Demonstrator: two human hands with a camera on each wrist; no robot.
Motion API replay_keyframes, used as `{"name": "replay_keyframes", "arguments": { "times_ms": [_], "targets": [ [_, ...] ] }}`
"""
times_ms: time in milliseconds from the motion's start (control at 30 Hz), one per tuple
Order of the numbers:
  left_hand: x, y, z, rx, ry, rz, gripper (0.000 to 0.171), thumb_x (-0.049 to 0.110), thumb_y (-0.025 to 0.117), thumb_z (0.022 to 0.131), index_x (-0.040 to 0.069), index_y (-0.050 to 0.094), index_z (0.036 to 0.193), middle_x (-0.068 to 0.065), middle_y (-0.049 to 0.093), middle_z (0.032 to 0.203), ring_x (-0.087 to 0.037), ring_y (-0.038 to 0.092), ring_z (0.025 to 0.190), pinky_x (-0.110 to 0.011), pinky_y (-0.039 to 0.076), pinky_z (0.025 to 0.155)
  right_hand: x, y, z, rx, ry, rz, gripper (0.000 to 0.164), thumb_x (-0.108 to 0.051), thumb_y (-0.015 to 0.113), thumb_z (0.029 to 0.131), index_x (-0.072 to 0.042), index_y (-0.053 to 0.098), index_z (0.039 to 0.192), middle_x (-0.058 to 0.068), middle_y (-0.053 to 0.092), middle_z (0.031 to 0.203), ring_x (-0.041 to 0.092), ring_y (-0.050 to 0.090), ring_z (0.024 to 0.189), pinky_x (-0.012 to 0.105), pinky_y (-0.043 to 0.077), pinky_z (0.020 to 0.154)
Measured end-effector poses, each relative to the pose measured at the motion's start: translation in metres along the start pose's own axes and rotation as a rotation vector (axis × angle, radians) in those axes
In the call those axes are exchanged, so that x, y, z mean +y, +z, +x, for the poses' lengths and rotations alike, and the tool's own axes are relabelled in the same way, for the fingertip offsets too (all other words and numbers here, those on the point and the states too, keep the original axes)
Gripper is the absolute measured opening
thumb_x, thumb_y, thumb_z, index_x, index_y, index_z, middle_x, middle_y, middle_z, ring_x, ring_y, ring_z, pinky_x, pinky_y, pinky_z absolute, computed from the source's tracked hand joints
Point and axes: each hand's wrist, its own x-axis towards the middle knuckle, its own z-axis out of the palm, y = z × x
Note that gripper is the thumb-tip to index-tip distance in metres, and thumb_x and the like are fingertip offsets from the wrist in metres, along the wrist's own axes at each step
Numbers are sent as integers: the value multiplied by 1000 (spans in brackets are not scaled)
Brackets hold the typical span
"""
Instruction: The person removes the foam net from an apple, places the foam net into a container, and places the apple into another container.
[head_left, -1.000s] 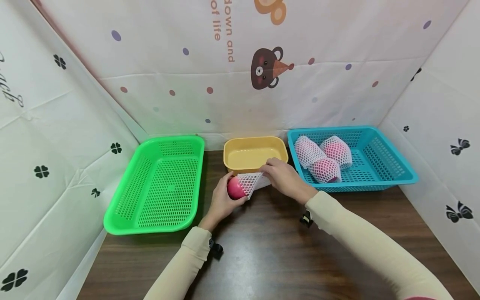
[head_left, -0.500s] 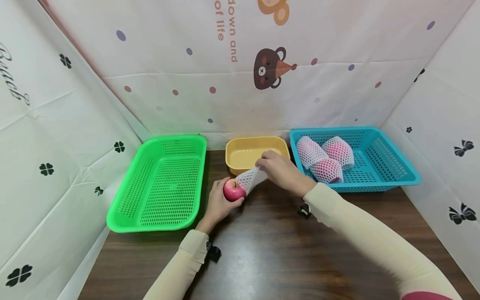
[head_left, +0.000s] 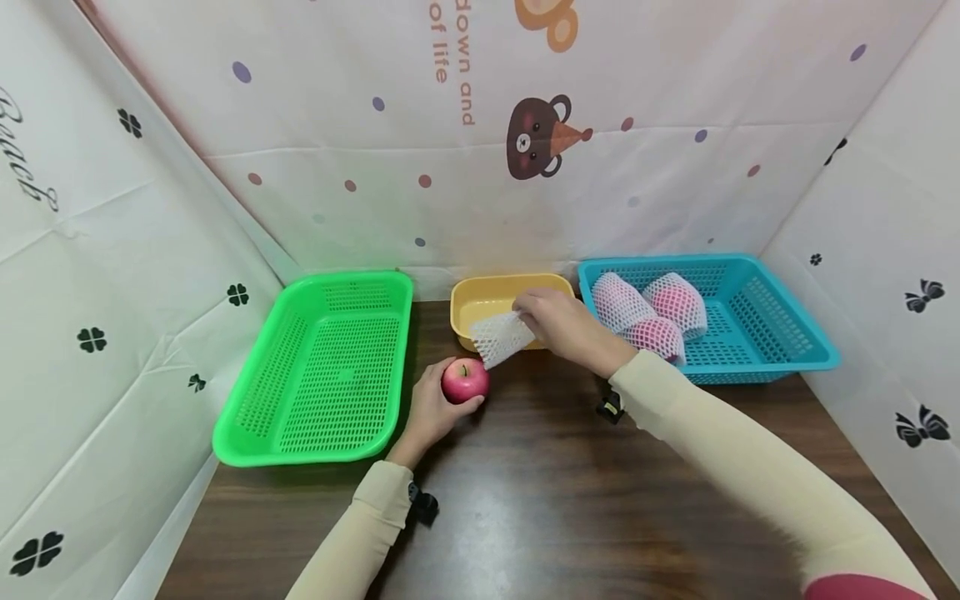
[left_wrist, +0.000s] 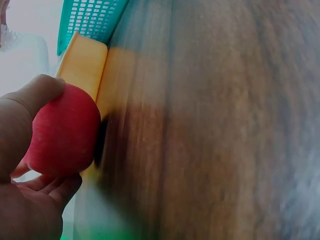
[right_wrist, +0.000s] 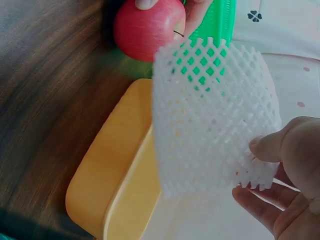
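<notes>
A bare red apple [head_left: 464, 382] with its stem showing is gripped by my left hand [head_left: 432, 407], just in front of the yellow box [head_left: 480, 289]. In the left wrist view, thumb and fingers curl round the apple [left_wrist: 67, 132]. My right hand [head_left: 558, 323] pinches one end of a white foam net sleeve [head_left: 501, 336], which hangs in front of the yellow box. The right wrist view shows the foam net [right_wrist: 215, 120] loose and hollow, apart from the apple, with thumb and fingers at its lower corner.
To the left lies a green basket [head_left: 341, 375] with slotted holes. A blue basket [head_left: 750, 367] on the right holds several net-wrapped fruits [head_left: 654, 335]. Patterned cloth [head_left: 465, 208] hangs behind and at both sides of the dark wooden table [head_left: 525, 500].
The foam net has come off the apple, drawn up and away by my right hand. My left hand has shifted slightly left with the apple.
</notes>
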Motion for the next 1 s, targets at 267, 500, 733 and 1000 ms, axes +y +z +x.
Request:
{"name": "replay_keyframes", "arguments": {
  "times_ms": [267,500,733,1000],
  "targets": [
    [-4,1,0,15,45,-8,78,30,93,74,-3,58,135,-19,63,126,-36,62,113,-50,54,96,7,2,15,80,-5,7,17,-9,65,101,-2,71,115,11,75,102,27,71,88,44,58,83],
    [-5,3,-1,13,48,-13,80,31,93,74,-4,57,136,-18,64,126,-35,63,113,-50,54,96,18,9,25,115,37,34,35,-4,58,103,-13,59,137,13,72,118,29,66,81,45,58,74],
    [-5,2,-2,32,46,8,78,31,93,73,-3,58,134,-19,65,124,-36,64,112,-50,54,95,23,15,35,109,58,83,22,-2,54,104,-9,70,116,11,73,106,27,62,74,40,55,66],
    [-5,2,-3,38,51,23,79,31,94,72,-4,59,134,-19,65,124,-37,64,112,-50,54,95,29,29,42,98,112,87,22,-6,61,101,-5,78,115,14,76,100,22,59,68,36,48,62]
  ]
}}
